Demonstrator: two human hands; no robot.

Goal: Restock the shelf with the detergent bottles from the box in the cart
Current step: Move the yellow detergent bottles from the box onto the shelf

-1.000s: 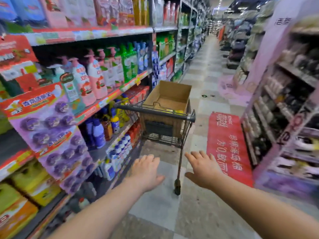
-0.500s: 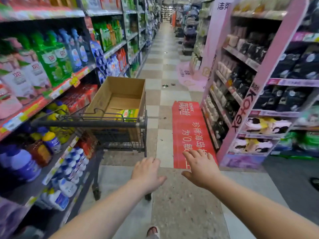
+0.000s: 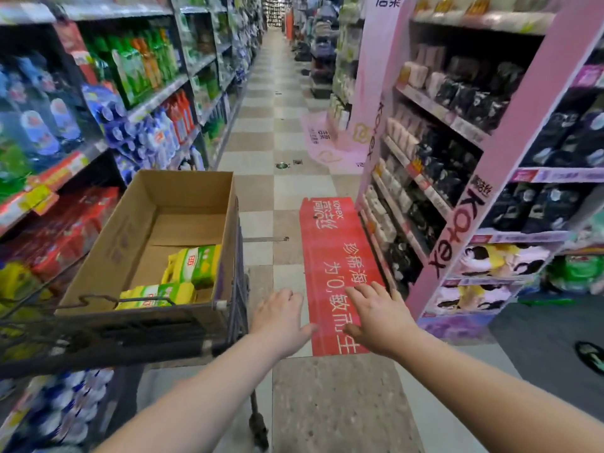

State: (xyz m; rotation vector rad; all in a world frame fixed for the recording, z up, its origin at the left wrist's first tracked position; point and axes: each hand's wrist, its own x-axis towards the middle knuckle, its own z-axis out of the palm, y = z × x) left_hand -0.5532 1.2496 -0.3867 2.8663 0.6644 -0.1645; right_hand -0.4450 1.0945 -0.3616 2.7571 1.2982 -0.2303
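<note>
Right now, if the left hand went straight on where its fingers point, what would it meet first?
Probably nothing: the left hand points along bare checkered floor, between the dark wire cart and the red floor sticker. Depth is unclear.

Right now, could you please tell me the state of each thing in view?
cardboard box, open-topped, mostly empty.
detergent bottles, two, lying flat in the box.
cart, upright, handle ungripped.
left hand, open, holding nothing.
right hand, open, holding nothing.

The cardboard box (image 3: 183,204) is plain brown, the detergent bottles (image 3: 196,266) yellow and green. The floor (image 3: 284,191) is a beige-and-white checkerboard, and the floor sticker (image 3: 327,250) is red with white lettering.
</note>
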